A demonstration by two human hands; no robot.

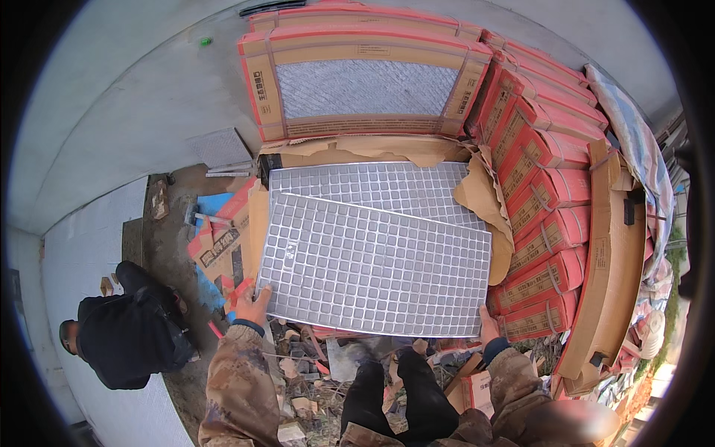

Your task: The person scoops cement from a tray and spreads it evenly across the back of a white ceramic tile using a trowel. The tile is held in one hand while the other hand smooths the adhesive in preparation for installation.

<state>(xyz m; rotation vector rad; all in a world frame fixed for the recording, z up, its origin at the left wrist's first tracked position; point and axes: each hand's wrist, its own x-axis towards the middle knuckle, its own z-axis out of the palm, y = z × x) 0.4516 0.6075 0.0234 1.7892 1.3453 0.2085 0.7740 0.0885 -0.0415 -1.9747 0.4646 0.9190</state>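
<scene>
A large grey tile, its gridded back facing up, lies at a slant between my hands. My left hand grips its near left corner, thumb on the edge. At the near right corner my right hand holds the other end, most of its fingers hidden behind the edge. Beneath and beyond the held tile is a second gridded tile, resting in a torn cardboard carton. The held tile overlaps the second one and covers much of it.
Red-and-tan tile cartons stand in a row on the right; another carton stands behind. A long cardboard piece leans at far right. Rubble covers the ground around my feet. A person in dark clothes crouches at left by pale floor tiles.
</scene>
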